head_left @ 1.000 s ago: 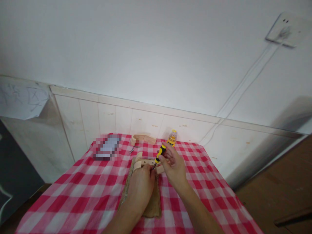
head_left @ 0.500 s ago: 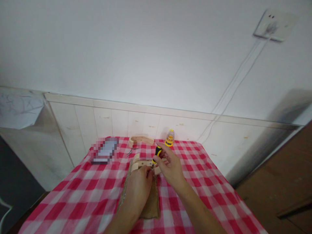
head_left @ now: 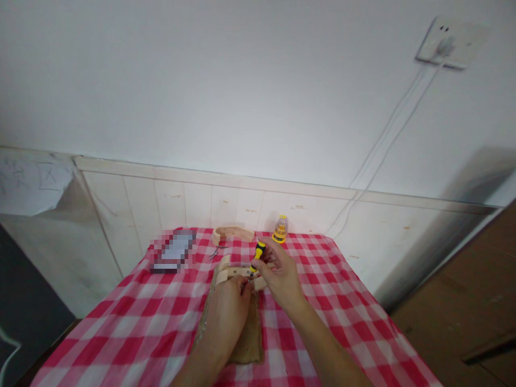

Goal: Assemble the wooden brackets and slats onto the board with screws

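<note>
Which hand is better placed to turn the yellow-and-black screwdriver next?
Right, probably: the right hand holds the screwdriver, tip down; the left hand is near that tip, beside the pale, holed wooden piece.

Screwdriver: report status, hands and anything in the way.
Right hand holding screwdriver, handle up, tilted. Left hand close by its tip. Wooden piece at far end of brown board, partly hidden by left hand.

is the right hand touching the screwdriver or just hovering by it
Touching. The head view shows the right hand gripping the screwdriver, with the thumb laid against it and no gap in sight.
</note>
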The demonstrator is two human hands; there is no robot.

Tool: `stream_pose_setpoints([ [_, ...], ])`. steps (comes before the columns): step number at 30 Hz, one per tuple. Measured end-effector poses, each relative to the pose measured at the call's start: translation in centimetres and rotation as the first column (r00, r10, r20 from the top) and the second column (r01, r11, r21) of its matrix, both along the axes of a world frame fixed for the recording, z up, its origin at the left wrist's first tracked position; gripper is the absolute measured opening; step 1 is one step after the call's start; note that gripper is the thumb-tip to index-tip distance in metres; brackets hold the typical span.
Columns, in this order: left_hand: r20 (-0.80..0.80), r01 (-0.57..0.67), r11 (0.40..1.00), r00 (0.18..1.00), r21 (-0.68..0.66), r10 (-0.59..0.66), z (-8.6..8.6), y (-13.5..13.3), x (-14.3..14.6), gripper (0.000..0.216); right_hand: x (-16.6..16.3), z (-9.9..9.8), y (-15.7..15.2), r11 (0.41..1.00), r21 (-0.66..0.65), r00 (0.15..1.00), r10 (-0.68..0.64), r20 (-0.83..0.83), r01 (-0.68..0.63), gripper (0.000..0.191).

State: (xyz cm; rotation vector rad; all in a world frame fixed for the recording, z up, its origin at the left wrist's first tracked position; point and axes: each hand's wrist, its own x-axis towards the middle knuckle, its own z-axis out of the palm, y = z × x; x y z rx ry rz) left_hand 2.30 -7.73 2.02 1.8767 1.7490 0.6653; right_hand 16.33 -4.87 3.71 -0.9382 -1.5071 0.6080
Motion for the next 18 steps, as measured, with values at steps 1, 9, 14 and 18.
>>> stream_pose_setpoints([
  [1,-0.001,-0.001,1.0,1.0,0.001,0.001,0.04,-0.02,-0.01,0.027,-0.03,0.05,-0.04,1.0,-0.002,1.0,-0.005,0.003,0.005,0.044],
  [9,0.016,-0.006,1.0,1.0,-0.008,0.006,0.2,0.12,0.04,0.024,0.05,0.06,-0.82,0.998,0.065,0.997,-0.015,0.077,0.01,0.04],
  [14,0.022,-0.012,0.999,1.0,-0.03,0.013,0.31,0.07,0.1,0.026,0.01,-0.09,-0.53,0.997,0.059,0.998,0.056,0.0,-0.056,0.036],
  [18,0.024,-0.011,1.0,1.0,-0.004,0.011,0.19,0.03,-0.01,0.024,-0.13,-0.11,-0.27,0.997,0.06,0.999,0.043,-0.02,-0.042,0.037],
])
